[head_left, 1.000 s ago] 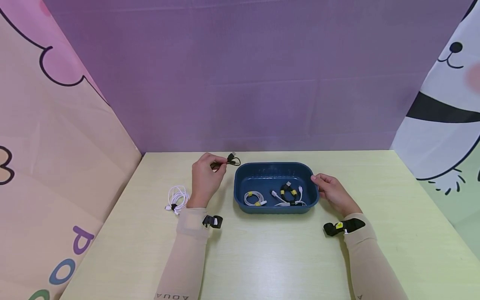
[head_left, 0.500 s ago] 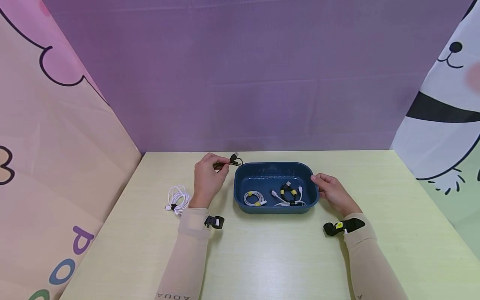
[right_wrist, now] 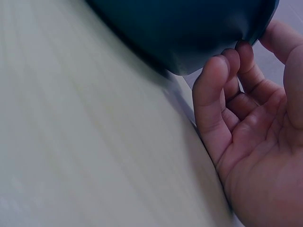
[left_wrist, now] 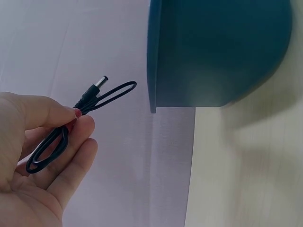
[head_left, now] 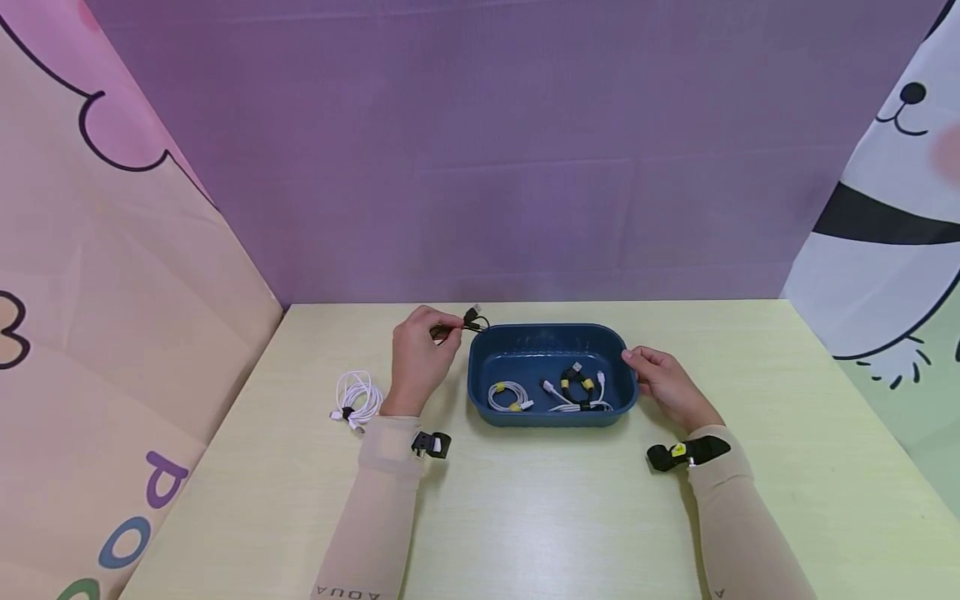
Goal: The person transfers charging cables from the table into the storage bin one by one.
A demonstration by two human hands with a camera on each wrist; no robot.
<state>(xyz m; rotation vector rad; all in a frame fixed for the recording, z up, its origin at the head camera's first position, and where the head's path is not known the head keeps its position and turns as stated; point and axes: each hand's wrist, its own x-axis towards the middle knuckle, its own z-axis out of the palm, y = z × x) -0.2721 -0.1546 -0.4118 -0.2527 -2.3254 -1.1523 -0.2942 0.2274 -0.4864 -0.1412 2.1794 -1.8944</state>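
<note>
My left hand (head_left: 422,360) pinches a folded black cable (left_wrist: 90,99) between thumb and fingertips, just left of the blue bin (head_left: 551,421). In the left wrist view a red tie (left_wrist: 75,113) wraps the cable's middle, and a round barrel plug (left_wrist: 101,82) sticks out toward the bin. The right hand (head_left: 670,383) grips the bin's right rim, thumb on top and fingers against the outer wall. Inside the bin lie a white cable coil (head_left: 510,397) with yellow ties, a black cable ring (head_left: 566,385) and a white cable (head_left: 573,408) with a black tie.
A white cable bundle (head_left: 358,398) with a black tie lies on the pale wooden table (head_left: 525,517), left of the left wrist. A purple cloth (head_left: 525,167) stands behind the table's far edge, with printed panels at both sides.
My left hand has shifted slightly to the right with the black cable, bringing its end close to the bin's left back corner. The right hand and the bin have stayed still.
</note>
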